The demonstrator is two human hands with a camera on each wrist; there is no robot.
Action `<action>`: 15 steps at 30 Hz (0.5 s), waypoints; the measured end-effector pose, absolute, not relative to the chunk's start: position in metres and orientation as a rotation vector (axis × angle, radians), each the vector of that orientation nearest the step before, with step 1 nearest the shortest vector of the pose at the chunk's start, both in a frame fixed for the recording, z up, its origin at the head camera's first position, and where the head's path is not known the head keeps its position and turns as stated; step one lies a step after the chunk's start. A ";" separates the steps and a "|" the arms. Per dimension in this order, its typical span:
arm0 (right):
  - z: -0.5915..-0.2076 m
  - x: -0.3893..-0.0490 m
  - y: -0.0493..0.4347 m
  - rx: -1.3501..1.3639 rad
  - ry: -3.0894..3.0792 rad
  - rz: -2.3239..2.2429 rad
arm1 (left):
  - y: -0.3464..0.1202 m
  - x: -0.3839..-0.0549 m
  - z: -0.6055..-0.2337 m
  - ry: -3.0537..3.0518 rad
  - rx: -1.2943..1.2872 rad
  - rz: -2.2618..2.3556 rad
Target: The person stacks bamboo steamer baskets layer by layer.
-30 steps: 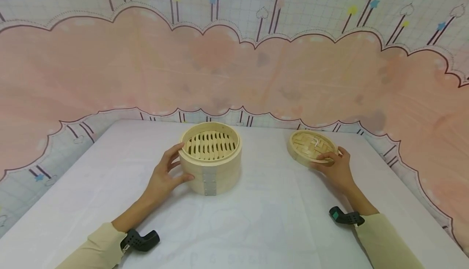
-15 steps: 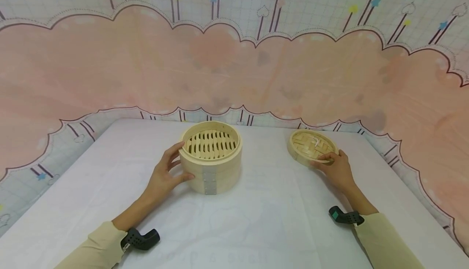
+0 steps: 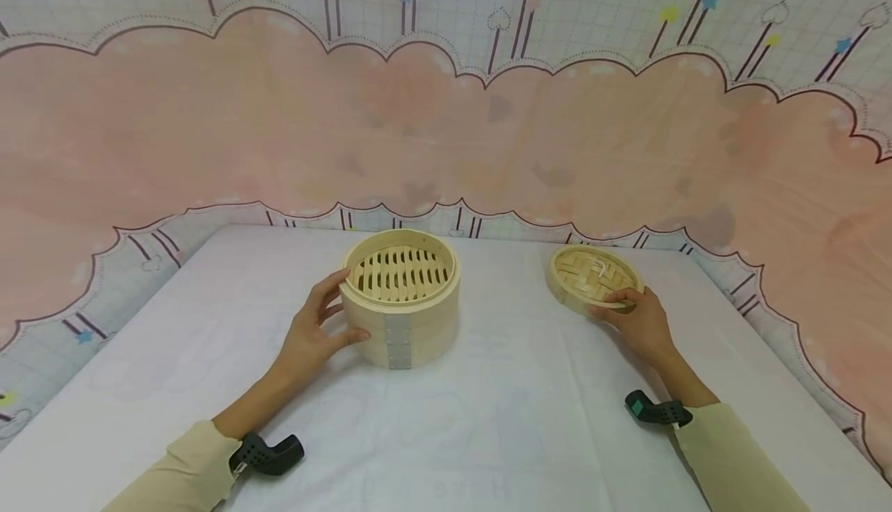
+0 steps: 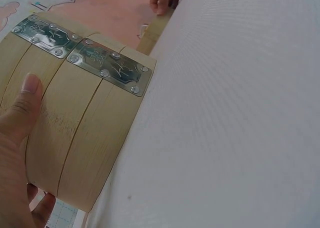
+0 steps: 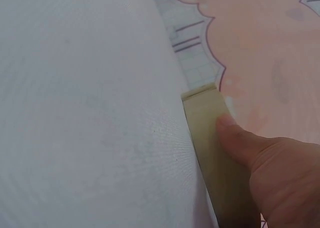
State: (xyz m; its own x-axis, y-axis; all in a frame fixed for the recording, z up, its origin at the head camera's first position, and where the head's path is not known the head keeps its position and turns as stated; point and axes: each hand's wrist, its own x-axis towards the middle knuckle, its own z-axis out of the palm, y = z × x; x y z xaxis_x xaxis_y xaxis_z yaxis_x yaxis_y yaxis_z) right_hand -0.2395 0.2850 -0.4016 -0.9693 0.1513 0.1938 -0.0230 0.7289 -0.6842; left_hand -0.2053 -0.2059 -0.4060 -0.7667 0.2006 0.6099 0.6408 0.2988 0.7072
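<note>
One steamer point(image 3: 430, 332) sat on the worktop point(image 3: 488, 427), my left grip point(image 3: 311, 335) holding its side; my right grip point(image 3: 643, 324) pinched the lid point(image 3: 587, 273) by its edge.

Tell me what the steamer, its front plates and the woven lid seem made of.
Steamer: probably bamboo, pale and matte, with fine grain along its bands.
Front plates: metal, shiny and silvery, with rivets and raised-looking marks; which metal, unclear.
Woven lid: likely bamboo, fairly matte, flat strips interlaced on top.
</note>
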 end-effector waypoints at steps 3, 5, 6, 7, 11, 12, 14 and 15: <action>-0.402 -0.239 0.285 -0.114 -2.700 1.045 | -0.206 -0.204 -0.405 -2.161 -0.757 -1.462; -0.401 -0.239 0.285 -0.121 -2.705 1.027 | -0.204 -0.201 -0.400 -2.159 -0.761 -1.455; -0.400 -0.239 0.284 -0.126 -2.710 1.018 | -0.203 -0.198 -0.397 -2.158 -0.763 -1.452; -0.399 -0.239 0.284 -0.131 -2.716 1.011 | -0.201 -0.196 -0.393 -2.157 -0.764 -1.452; -0.395 -0.240 0.284 -0.139 -2.744 0.988 | -0.197 -0.186 -0.381 -2.174 -0.754 -1.447; -0.394 -0.240 0.285 -0.140 -2.747 0.982 | -0.197 -0.186 -0.381 -2.178 -0.751 -1.448; -0.393 -0.241 0.285 -0.143 -2.745 0.981 | -0.197 -0.186 -0.380 -2.180 -0.748 -1.455; -0.392 -0.241 0.286 -0.146 -2.743 0.986 | -0.197 -0.186 -0.381 -2.179 -0.750 -1.458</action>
State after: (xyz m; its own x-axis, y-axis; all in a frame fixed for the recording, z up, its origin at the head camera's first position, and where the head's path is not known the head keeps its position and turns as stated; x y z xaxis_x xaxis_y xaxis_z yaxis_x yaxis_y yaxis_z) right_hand -0.2408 0.2858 -0.3924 -0.9702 0.1676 0.1747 0.0181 0.7698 -0.6381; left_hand -0.1861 -0.1967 -0.3805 -0.7704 0.2053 0.6035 0.6362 0.3078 0.7075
